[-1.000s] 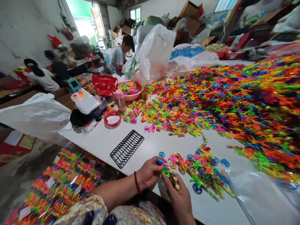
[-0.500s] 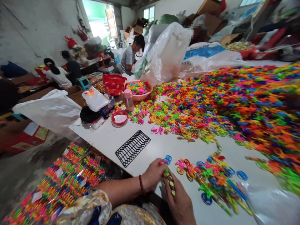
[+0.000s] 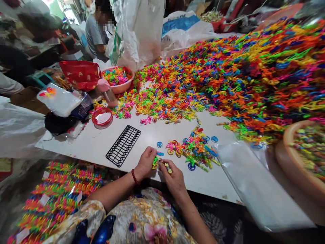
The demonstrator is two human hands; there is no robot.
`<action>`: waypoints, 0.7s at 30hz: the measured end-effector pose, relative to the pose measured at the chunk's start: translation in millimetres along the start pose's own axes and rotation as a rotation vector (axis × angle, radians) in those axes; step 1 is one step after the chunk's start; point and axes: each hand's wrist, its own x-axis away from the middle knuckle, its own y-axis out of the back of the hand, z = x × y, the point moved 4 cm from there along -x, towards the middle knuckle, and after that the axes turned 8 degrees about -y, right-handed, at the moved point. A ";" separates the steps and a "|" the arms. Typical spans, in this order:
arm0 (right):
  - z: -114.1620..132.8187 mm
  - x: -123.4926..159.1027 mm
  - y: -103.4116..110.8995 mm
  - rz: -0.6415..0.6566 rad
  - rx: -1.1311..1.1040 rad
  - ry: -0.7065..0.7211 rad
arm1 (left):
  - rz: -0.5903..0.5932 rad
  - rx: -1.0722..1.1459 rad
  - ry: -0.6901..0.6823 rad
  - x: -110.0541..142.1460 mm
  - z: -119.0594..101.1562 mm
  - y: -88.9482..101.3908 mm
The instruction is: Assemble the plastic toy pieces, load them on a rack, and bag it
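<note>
My left hand, with a dark red bead bracelet, is closed on a small green-and-yellow plastic piece. Beside it, my right hand has its fingers curled round a short yellowish patterned stick. The two hands nearly meet over the near table edge. A blue plastic piece shows just beyond the fingertips, and whether it is held I cannot tell. Farther on lies a blue wheel-like piece. A loose heap of coloured plastic pieces and patterned sticks is to the right.
A black grid rack lies to the left. Behind it are a red basket, a pink-lidded jug and a filled basin. Coloured pieces cover the back. Right are clear bags and a tub. A person sits behind.
The view has swung right, bringing the tub and clear bags into sight. Both hands stay close together, and the right still grips the patterned stick. The green-and-yellow piece now shows at my left fingers.
</note>
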 end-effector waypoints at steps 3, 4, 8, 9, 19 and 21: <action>4.0 0.6 2.8 -0.017 -0.001 0.046 | 0.035 -0.048 -0.046 1.0 -0.6 -2.7; 4.1 0.4 3.4 -0.018 -0.005 0.050 | 0.043 -0.076 -0.064 1.2 -0.5 -3.0; 2.2 0.0 3.5 0.009 -0.015 0.028 | 0.044 -0.258 -0.144 2.6 -3.0 -1.2; 2.0 0.2 3.7 0.011 -0.017 0.029 | 0.046 -0.313 -0.161 3.1 -4.7 -0.7; -2.4 0.6 5.2 0.156 -0.117 -0.105 | 0.164 -0.631 -0.283 6.1 -21.4 -2.0; 1.7 0.9 7.1 0.160 -0.053 -0.021 | 0.209 -0.642 -0.284 5.4 -22.0 -2.2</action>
